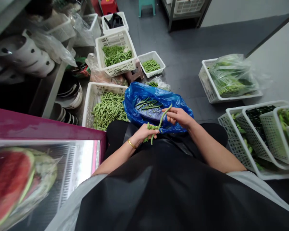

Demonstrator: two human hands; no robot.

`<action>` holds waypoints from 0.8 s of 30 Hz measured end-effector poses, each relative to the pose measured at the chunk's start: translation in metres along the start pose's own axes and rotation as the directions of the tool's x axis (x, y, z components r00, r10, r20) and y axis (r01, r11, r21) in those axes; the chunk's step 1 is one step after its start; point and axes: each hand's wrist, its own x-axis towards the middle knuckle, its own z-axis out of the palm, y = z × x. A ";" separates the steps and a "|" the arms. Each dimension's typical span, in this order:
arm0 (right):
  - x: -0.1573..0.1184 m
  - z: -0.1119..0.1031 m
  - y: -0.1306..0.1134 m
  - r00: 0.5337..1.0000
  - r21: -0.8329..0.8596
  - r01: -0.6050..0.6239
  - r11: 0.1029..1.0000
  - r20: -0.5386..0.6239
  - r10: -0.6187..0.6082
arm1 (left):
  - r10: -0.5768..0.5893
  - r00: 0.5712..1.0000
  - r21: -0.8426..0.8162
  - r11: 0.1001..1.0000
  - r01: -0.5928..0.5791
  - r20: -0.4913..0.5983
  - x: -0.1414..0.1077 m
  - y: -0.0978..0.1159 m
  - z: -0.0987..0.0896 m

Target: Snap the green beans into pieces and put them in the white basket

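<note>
Seated person, head camera looking down at the lap. Left hand [144,134]: clenched around a small bunch of green beans [150,127], held low, at the near edge of a blue plastic bag [180,112]. Right hand [178,116]: grasping, with fingers and thumb pinched on the upper part of one long green bean [162,119].

Long axis of this bean runs diagonally across the gap between the hands: lower end at the left fist, upper end rising away from the body toward the right hand, tip just past the right fingers [173,110]. Right hand is nearer the upper end, left hand nearer the lower.

Bag lies on a black apron [163,179] and holds more beans [148,104]. Just left of the bag, a white plastic basket [88,104] is heaped with short beans [108,110]. Farther forward stand a second white basket [100,54] and a small white basket [151,55], both holding beans.
</note>
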 end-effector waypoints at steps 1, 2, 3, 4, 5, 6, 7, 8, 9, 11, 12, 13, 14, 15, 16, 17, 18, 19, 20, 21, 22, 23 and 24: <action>0.002 0.001 -0.001 0.998 0.057 0.038 0.998 -0.057 -0.035 | -0.008 1.000 0.000 1.000 0.008 0.003 -0.001 -0.001 0.001; 0.002 0.004 -0.001 0.991 0.103 0.066 0.993 -0.124 -0.053 | -0.008 1.000 -0.015 1.000 0.008 -0.005 -0.001 -0.001 0.001; 0.002 0.009 0.002 0.979 0.145 0.084 0.986 -0.196 -0.054 | 0.005 1.000 -0.049 0.999 -0.006 -0.027 -0.001 -0.001 0.000; 0.000 0.016 0.006 0.964 0.190 0.092 0.978 -0.262 -0.040 | 0.032 0.997 -0.104 0.994 -0.039 -0.069 -0.001 0.000 -0.002; -0.004 0.023 0.010 0.949 0.230 0.098 0.968 -0.314 -0.021 | 0.067 0.989 -0.176 0.980 -0.090 -0.130 0.001 0.001 -0.005; -0.009 0.032 0.014 0.938 0.254 0.106 0.961 -0.346 -0.012 | 0.096 0.974 -0.257 0.955 -0.148 -0.206 0.004 0.002 -0.010; -0.015 0.041 0.017 0.933 0.254 0.125 0.959 -0.358 -0.026 | 0.103 0.951 -0.338 0.919 -0.203 -0.290 0.008 0.003 -0.015; -0.022 0.049 0.018 0.934 0.231 0.151 0.961 -0.350 -0.063 | 0.082 0.924 -0.408 0.880 -0.242 -0.372 0.013 0.003 -0.020; -0.028 0.056 0.018 0.938 0.188 0.184 0.965 -0.326 -0.116 | 0.038 0.895 -0.457 0.850 -0.262 -0.444 0.018 0.003 -0.025; -0.032 0.064 0.015 0.952 0.123 0.216 0.969 -0.247 -0.181 | -0.047 0.859 -0.487 0.839 -0.243 -0.510 0.028 0.000 -0.033; -0.030 0.064 0.013 0.967 0.123 0.192 0.974 -0.194 -0.166 | -0.060 0.871 -0.473 0.856 -0.206 -0.488 0.032 -0.003 -0.036; -0.026 0.062 0.012 0.982 0.144 0.143 0.979 -0.141 -0.122 | -0.052 0.904 -0.447 0.880 -0.159 -0.424 0.033 -0.005 -0.036; -0.019 0.059 0.012 0.994 0.175 0.078 0.981 -0.087 -0.064 | -0.030 0.946 -0.414 0.903 -0.113 -0.323 0.033 -0.008 -0.035; -0.012 0.055 0.014 0.999 0.200 0.013 0.980 -0.034 -0.007 | -0.006 0.980 -0.382 0.921 -0.072 -0.199 0.032 -0.009 -0.033; -0.005 0.051 0.016 0.999 0.210 -0.035 0.977 0.007 0.034 | 0.013 0.997 -0.356 0.934 -0.041 -0.079 0.029 -0.011 -0.031; 0.001 0.048 0.019 0.998 0.199 -0.054 0.979 0.025 0.050 | 0.032 0.999 -0.340 0.940 -0.026 0.011 0.027 -0.011 -0.027; 0.004 0.047 0.022 0.999 0.163 -0.039 0.986 0.013 0.037 | 0.052 0.997 -0.335 0.942 -0.031 0.053 0.025 -0.011 -0.024; 0.004 0.047 0.025 1.000 0.093 0.008 0.996 -0.014 -0.007 | 0.073 0.996 -0.336 0.940 -0.051 0.052 0.024 -0.010 -0.021; 0.003 0.049 0.026 0.996 -0.013 0.083 0.996 -0.035 -0.083 | 0.088 0.996 -0.343 0.936 -0.079 0.012 0.024 -0.010 -0.019; -0.001 0.053 0.027 0.982 -0.144 0.180 0.973 -0.023 -0.185 | 0.092 0.994 -0.354 0.929 -0.108 -0.060 0.025 -0.010 -0.018; -0.005 0.057 0.028 0.957 -0.275 0.288 0.917 0.036 -0.289 | 0.079 0.986 -0.367 0.921 -0.129 -0.148 0.028 -0.010 -0.017; -0.009 0.061 0.028 0.922 -0.378 0.387 0.841 0.132 -0.365 | 0.051 0.972 -0.380 0.914 -0.138 -0.231 0.031 -0.011 -0.017; -0.012 0.065 0.028 0.889 -0.436 0.457 0.775 0.228 -0.396 | 0.014 0.955 -0.396 0.908 -0.136 -0.296 0.033 -0.012 -0.016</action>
